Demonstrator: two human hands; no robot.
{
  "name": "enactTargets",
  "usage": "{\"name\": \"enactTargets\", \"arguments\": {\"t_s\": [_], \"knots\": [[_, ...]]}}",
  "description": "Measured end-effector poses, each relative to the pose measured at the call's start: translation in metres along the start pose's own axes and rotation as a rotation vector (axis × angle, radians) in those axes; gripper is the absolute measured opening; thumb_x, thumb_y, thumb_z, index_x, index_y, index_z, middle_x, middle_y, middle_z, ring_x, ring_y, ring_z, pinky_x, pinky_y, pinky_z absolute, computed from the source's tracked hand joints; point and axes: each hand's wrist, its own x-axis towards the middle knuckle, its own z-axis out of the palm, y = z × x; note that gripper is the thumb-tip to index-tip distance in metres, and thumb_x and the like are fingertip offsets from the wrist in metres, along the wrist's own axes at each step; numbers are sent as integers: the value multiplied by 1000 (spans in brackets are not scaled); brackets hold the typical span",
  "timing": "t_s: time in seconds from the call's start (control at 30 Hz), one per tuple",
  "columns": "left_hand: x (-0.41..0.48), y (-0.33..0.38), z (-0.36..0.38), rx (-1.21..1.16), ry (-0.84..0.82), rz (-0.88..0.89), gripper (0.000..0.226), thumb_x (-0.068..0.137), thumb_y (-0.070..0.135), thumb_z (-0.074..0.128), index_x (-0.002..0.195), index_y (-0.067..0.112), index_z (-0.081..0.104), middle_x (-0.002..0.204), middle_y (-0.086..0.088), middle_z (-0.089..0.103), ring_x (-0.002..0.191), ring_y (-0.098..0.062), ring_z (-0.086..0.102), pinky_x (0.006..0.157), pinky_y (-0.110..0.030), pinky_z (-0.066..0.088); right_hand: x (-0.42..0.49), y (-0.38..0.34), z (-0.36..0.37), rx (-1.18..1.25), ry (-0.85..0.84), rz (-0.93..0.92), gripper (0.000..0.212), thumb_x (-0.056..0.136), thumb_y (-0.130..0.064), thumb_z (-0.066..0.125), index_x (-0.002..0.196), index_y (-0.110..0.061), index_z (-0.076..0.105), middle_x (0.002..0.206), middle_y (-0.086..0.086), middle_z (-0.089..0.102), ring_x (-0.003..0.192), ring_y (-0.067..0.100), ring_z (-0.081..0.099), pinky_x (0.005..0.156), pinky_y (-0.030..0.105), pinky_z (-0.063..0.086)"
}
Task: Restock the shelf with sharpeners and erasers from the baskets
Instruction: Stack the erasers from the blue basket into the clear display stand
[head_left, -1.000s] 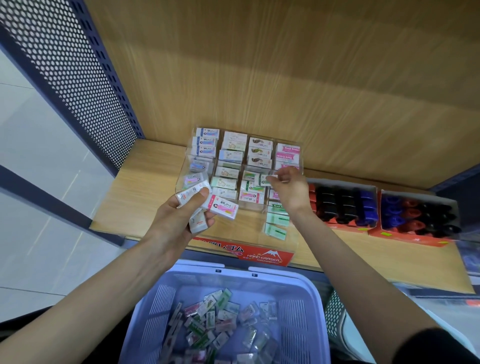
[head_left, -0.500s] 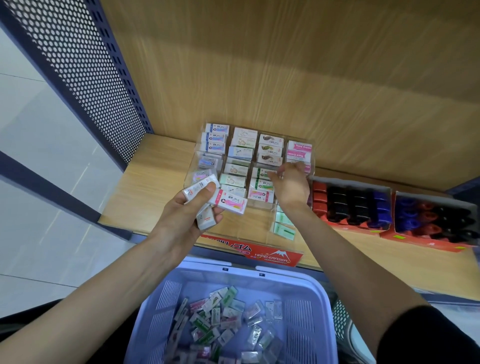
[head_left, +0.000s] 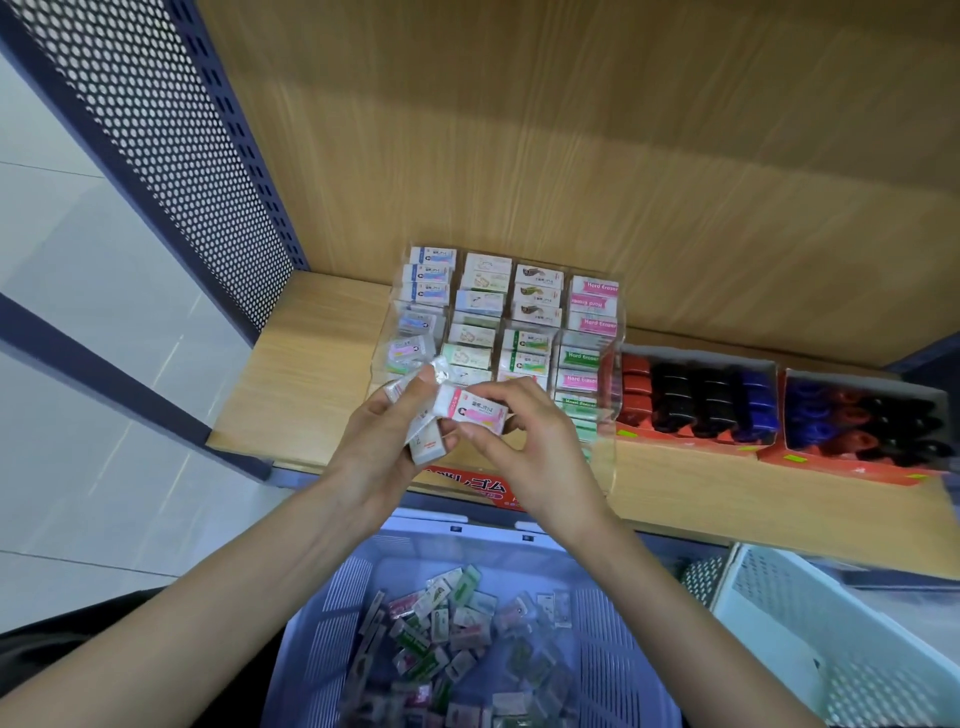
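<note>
A clear tiered display (head_left: 608, 332) on the wooden shelf (head_left: 306, 374) holds rows of boxed erasers (head_left: 483, 301). My left hand (head_left: 379, 441) grips a small bunch of wrapped erasers (head_left: 423, 444) in front of the display. My right hand (head_left: 530, 441) pinches a pink-and-white eraser (head_left: 470, 410) at the top of that bunch, right against my left thumb. Below my arms, a blue basket (head_left: 337, 603) holds several loose wrapped erasers (head_left: 452, 629).
Two orange trays of red, black and blue sharpeners (head_left: 711, 395) stand to the right of the display. A white basket (head_left: 810, 623) sits at lower right. A perforated dark blue side panel (head_left: 171, 130) bounds the shelf on the left.
My right hand has come back from the display's middle compartments to my left hand and now pinches the pink-and-white eraser there. The camera has moved closer.
</note>
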Motion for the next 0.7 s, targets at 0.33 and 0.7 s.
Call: {"name": "enactTargets", "arguments": {"t_s": [0.33,0.7], "knots": [[0,3,2,26,6,-43,17,93,20,56,102,7,64,72,-8,58,56,-14,55,48,-21,49,-9,6,-14,41,195,123,25,85,-17,69,110,-17,64,101,-3,55,91,1,52,77,8,41],[-5,1,6,49,-68,-30,26,94,28,51,101,5,61,76,-6,65,45,-8,46,40,-16,39,-6,27,-21,-98,195,188,30,86,-20,68,115,-11,64,105,-2,54,97,3,50,82,4,33]]}}
